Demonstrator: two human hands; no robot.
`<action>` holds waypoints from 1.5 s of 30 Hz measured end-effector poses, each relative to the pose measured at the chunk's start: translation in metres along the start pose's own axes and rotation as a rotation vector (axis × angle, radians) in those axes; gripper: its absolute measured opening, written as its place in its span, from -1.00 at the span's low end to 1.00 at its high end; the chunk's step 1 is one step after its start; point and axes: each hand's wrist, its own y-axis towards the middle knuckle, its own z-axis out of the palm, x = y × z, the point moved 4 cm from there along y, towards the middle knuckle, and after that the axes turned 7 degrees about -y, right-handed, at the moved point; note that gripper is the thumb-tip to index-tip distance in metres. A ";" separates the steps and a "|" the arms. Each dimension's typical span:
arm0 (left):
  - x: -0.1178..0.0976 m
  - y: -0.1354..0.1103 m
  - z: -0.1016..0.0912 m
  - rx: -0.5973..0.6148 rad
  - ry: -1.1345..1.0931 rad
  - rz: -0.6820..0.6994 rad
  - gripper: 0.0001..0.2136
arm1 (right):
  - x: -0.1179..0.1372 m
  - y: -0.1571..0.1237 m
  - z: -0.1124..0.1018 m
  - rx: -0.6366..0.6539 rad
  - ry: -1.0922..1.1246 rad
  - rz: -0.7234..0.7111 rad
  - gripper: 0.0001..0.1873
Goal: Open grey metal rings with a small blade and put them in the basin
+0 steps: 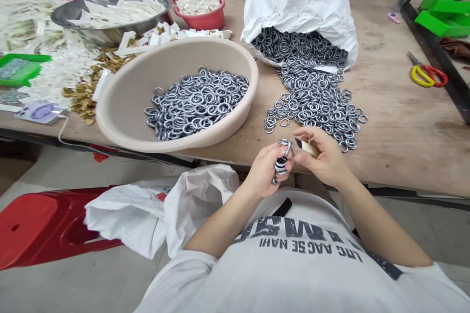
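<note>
My left hand [262, 170] is closed around several grey rings [281, 165], one of which stands up between thumb and fingers. Facing it, my right hand [330, 159] grips a small flat cream-coloured piece with a dark end [307, 147]; its exact kind I cannot make out. Both hands are close together at the table's front edge. Just beyond them spreads a pile of loose grey rings [316, 102], spilling from the mouth of a white woven sack [297, 0]. To the left, a large beige basin [121, 107] holds a heap of similar rings [200, 102].
Red-and-yellow-handled scissors [428, 74] lie at the right, near green trays [442, 22]. A metal bowl [62, 14], a red bowl [205, 20] of white pieces and heaped white parts crowd the left. Below are a red stool [29, 225] and a white sack [200, 190].
</note>
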 end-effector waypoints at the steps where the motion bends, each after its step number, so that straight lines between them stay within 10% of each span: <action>1: 0.000 0.000 -0.001 -0.002 -0.012 -0.023 -0.78 | 0.001 -0.001 0.005 0.034 0.048 -0.014 -0.62; 9: 0.008 -0.002 -0.006 0.138 -0.058 -0.248 -0.70 | -0.007 0.003 0.010 0.012 0.063 0.049 -0.72; 14: -0.005 0.007 -0.026 -0.169 0.272 0.206 -0.63 | -0.015 0.006 0.009 0.113 0.187 0.307 -0.57; 22: -0.011 -0.001 -0.006 -0.031 0.637 0.442 -0.67 | -0.005 0.003 0.019 0.171 0.409 0.411 -0.56; 30: -0.006 0.000 -0.011 0.065 0.418 0.254 -0.64 | 0.001 0.002 0.029 0.183 0.582 0.372 -0.54; 45: 0.001 -0.004 -0.009 0.084 0.092 0.082 -0.67 | 0.033 -0.011 0.012 0.174 -0.222 -0.110 -0.53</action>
